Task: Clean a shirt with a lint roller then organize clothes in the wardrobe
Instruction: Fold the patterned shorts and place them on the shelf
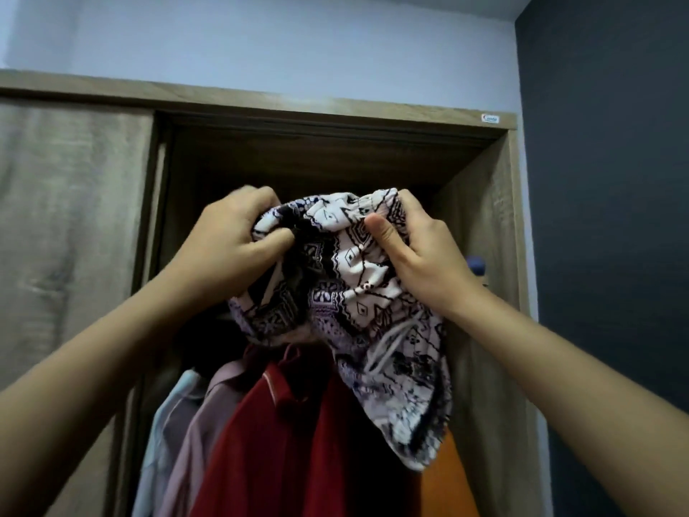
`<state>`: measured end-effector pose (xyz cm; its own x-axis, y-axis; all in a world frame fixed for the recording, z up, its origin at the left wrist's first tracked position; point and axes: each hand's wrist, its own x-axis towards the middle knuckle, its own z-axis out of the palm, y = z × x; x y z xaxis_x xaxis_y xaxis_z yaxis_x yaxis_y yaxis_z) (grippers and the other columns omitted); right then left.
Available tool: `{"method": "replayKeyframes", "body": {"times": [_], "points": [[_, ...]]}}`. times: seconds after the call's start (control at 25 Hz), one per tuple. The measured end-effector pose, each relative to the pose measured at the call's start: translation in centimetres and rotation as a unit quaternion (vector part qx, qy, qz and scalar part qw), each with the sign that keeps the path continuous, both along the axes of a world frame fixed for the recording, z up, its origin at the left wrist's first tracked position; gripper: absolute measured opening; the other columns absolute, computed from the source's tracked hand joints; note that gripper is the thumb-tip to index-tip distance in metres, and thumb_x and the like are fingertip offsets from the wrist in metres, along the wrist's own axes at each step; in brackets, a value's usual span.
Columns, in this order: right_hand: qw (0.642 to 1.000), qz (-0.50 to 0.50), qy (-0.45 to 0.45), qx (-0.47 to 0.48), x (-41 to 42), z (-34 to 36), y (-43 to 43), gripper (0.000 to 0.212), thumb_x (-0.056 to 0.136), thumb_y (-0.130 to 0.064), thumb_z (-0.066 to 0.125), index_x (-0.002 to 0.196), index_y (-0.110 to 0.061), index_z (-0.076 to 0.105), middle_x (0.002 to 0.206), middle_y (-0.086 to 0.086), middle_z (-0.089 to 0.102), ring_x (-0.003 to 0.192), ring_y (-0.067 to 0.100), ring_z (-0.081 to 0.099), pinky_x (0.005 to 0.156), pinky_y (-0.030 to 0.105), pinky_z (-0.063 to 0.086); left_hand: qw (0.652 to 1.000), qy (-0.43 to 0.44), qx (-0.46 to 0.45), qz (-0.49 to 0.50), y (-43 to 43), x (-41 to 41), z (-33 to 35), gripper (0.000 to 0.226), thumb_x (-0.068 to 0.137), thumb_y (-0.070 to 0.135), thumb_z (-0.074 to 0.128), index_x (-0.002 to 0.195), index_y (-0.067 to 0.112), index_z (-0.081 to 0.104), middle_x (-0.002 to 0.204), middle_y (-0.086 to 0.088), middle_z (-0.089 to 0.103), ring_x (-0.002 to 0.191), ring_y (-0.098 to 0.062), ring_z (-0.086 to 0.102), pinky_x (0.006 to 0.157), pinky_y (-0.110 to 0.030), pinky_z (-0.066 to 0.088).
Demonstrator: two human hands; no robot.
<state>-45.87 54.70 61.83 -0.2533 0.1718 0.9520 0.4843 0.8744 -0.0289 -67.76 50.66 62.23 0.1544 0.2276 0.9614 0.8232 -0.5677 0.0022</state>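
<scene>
A white garment with a dark geometric print (358,278) is bunched up high in front of the open wardrobe (328,117). My left hand (231,240) grips its left side with curled fingers. My right hand (417,255) grips its right side, thumb pressed on the cloth. The garment's lower part and a pale drawstring hang down on the right. Below it hang a red shirt (283,442), a pinkish shirt (197,434) and a light blue shirt (160,430). No lint roller is in view.
The wardrobe's sliding door (67,236) covers the left half. An orange garment (451,486) hangs at the right end. A small blue object (475,264) sits by the wardrobe's right side panel. A dark wall (615,218) stands at the right.
</scene>
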Motion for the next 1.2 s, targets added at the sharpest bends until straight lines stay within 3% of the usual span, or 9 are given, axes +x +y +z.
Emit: {"method": "replayKeyframes", "body": {"times": [0.12, 0.24, 0.32, 0.44, 0.6, 0.72, 0.84, 1.04, 1.2], "points": [[0.998, 0.0, -0.017, -0.062, -0.3, -4.0, -0.5, 0.04, 0.09, -0.052, 0.041, 0.09, -0.012, 0.047, 0.067, 0.002, 0.059, 0.062, 0.008, 0.057, 0.062, 0.032, 0.045, 0.977, -0.067, -0.161, -0.121, -0.3, -0.3, -4.4, 0.013, 0.065, 0.025, 0.052, 0.078, 0.022, 0.053, 0.07, 0.004, 0.058, 0.065, -0.008, 0.05, 0.066, -0.03, 0.041], [0.985, 0.021, -0.043, -0.167, -0.6, -8.8, -1.5, 0.036, 0.085, -0.056, 0.04, 0.088, -0.021, 0.045, 0.071, -0.004, 0.062, 0.068, 0.001, 0.059, 0.066, 0.024, 0.044, 0.936, -0.098, -0.262, -0.215, -1.6, -0.5, -9.4, 0.035, 0.055, 0.039, 0.051, 0.086, 0.027, 0.06, 0.08, 0.009, 0.064, 0.075, -0.006, 0.055, 0.071, -0.034, 0.043], [0.975, 0.041, -0.049, -0.215, -0.8, -11.7, -2.3, 0.042, 0.083, -0.059, 0.034, 0.095, -0.019, 0.043, 0.08, 0.003, 0.065, 0.075, 0.008, 0.062, 0.072, 0.031, 0.046, 0.932, -0.064, -0.297, -0.198, -2.8, -0.1, -12.7, 0.035, 0.063, 0.055, 0.055, 0.092, 0.035, 0.063, 0.09, 0.02, 0.067, 0.083, 0.005, 0.059, 0.08, -0.025, 0.047], [0.969, 0.077, -0.022, -0.235, -1.4, -15.3, -3.2, 0.034, 0.087, -0.051, 0.026, 0.097, -0.02, 0.037, 0.073, 0.006, 0.052, 0.064, 0.003, 0.047, 0.064, 0.026, 0.039, 0.954, -0.043, -0.28, -0.099, -3.5, 0.3, -17.2, 0.035, 0.063, 0.067, 0.062, 0.09, 0.044, 0.064, 0.087, 0.033, 0.066, 0.088, 0.016, 0.057, 0.084, -0.014, 0.045], [0.947, 0.095, -0.048, -0.302, -1.8, -18.3, -3.7, 0.037, 0.089, -0.049, 0.033, 0.102, -0.015, 0.031, 0.067, 0.006, 0.049, 0.061, 0.002, 0.042, 0.063, 0.026, 0.034, 0.926, -0.156, -0.322, -0.12, -2.8, -1.2, -21.1, 0.031, 0.07, 0.049, 0.065, 0.09, 0.026, 0.069, 0.087, 0.009, 0.072, 0.086, -0.009, 0.067, 0.087, -0.043, 0.052], [0.878, 0.167, -0.075, -0.443, -1.1, -20.9, -3.3, 0.059, 0.07, -0.057, 0.059, 0.114, -0.032, 0.029, 0.108, 0.005, 0.063, 0.09, 0.01, 0.063, 0.075, 0.027, 0.05, 0.924, -0.197, -0.311, -0.107, -2.2, -1.3, -22.3, 0.017, 0.072, 0.023, 0.057, 0.086, 0.026, 0.067, 0.084, 0.01, 0.07, 0.082, -0.011, 0.064, 0.083, -0.04, 0.052], [0.835, 0.228, -0.035, -0.499, -0.7, -23.8, -2.8, 0.057, 0.063, -0.044, 0.07, 0.111, -0.037, 0.039, 0.111, 0.002, 0.062, 0.086, 0.01, 0.064, 0.069, 0.023, 0.05, 0.9, -0.196, -0.35, -0.169, -2.8, -0.7, -22.0, 0.024, 0.064, 0.025, 0.052, 0.081, 0.03, 0.069, 0.079, 0.014, 0.069, 0.078, -0.005, 0.06, 0.075, -0.031, 0.047], [0.863, 0.194, 0.02, -0.467, -0.9, -25.7, -2.1, 0.048, 0.072, -0.03, 0.075, 0.105, -0.035, 0.04, 0.102, 0.001, 0.069, 0.073, 0.005, 0.065, 0.064, 0.022, 0.05, 0.935, -0.017, -0.348, -0.069, -3.2, 1.0, -22.0, 0.04, 0.067, 0.065, 0.065, 0.09, 0.034, 0.072, 0.082, 0.015, 0.073, 0.08, 0.001, 0.065, 0.076, -0.029, 0.051], [0.871, 0.167, -0.037, -0.46, -0.1, -28.1, -2.4, 0.051, 0.077, -0.035, 0.069, 0.119, -0.026, 0.041, 0.105, -0.004, 0.07, 0.093, 0.008, 0.067, 0.086, 0.033, 0.054, 0.957, -0.094, -0.26, -0.089, -2.4, 1.5, -20.7, 0.031, 0.075, 0.05, 0.07, 0.09, 0.023, 0.071, 0.086, 0.006, 0.071, 0.085, -0.009, 0.065, 0.081, -0.036, 0.05]]}}
